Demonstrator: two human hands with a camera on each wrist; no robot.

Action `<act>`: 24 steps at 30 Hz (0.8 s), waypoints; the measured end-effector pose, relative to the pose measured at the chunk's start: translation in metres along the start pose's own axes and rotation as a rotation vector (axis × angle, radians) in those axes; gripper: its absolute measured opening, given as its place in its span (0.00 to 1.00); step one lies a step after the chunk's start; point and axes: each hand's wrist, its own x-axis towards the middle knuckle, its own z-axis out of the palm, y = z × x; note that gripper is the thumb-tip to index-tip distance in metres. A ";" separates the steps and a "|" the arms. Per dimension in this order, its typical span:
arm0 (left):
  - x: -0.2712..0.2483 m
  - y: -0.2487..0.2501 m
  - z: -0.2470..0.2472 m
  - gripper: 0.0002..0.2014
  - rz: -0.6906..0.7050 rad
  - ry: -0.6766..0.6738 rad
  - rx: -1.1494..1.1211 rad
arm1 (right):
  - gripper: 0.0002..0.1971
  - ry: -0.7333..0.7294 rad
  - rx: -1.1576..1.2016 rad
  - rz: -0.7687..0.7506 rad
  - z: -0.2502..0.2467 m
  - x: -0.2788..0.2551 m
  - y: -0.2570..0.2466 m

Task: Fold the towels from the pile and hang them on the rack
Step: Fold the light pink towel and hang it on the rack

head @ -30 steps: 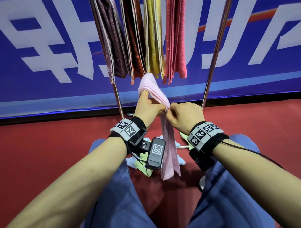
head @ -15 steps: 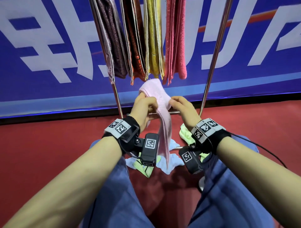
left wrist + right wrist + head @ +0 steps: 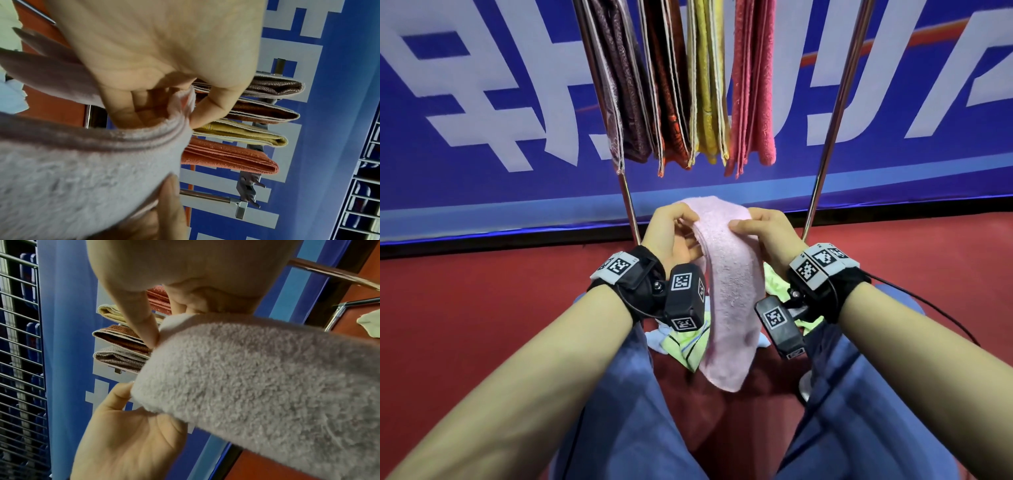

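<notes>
A folded pale pink towel (image 3: 729, 291) hangs as a long strip between my hands, below the rack. My left hand (image 3: 674, 233) grips its top fold from the left, thumb and fingers pinching the edge (image 3: 185, 104). My right hand (image 3: 763, 233) holds the same fold from the right, thumb pressed on the top surface (image 3: 152, 331). Above, several folded towels hang side by side on the rack: a maroon one (image 3: 619, 89), a rust one (image 3: 667, 89), a yellow one (image 3: 707, 85) and a coral one (image 3: 753, 85). The pile (image 3: 681, 342) of green and light blue towels lies on the red floor beneath.
Two chrome rack posts (image 3: 832, 123) rise left and right of the hanging towels. A blue banner (image 3: 482, 120) with white letters stands behind the rack. My knees in blue trousers (image 3: 619, 411) frame the pile. To the right of the coral towel the rack bar (image 3: 246, 186) is bare.
My hands moved apart and spread the pink towel's top fold wider. The towel now hangs as a flat, broader strip instead of a narrow bunched one.
</notes>
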 end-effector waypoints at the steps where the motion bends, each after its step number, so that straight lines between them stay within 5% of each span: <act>1: 0.000 0.000 0.000 0.06 -0.005 0.001 -0.002 | 0.04 -0.001 0.010 0.003 0.001 -0.001 0.000; 8: 0.001 -0.016 -0.015 0.29 -0.172 -0.191 0.302 | 0.02 0.052 0.034 -0.042 0.004 0.004 -0.014; 15: -0.002 -0.015 0.002 0.03 0.143 -0.191 0.506 | 0.08 0.116 -0.026 -0.009 -0.007 0.012 -0.019; 20: 0.008 -0.012 0.007 0.10 0.274 -0.156 0.550 | 0.01 0.146 -0.005 0.047 -0.013 0.006 -0.022; 24: 0.007 -0.011 0.010 0.12 0.314 -0.165 0.529 | 0.11 0.210 -0.097 0.137 -0.021 0.003 -0.016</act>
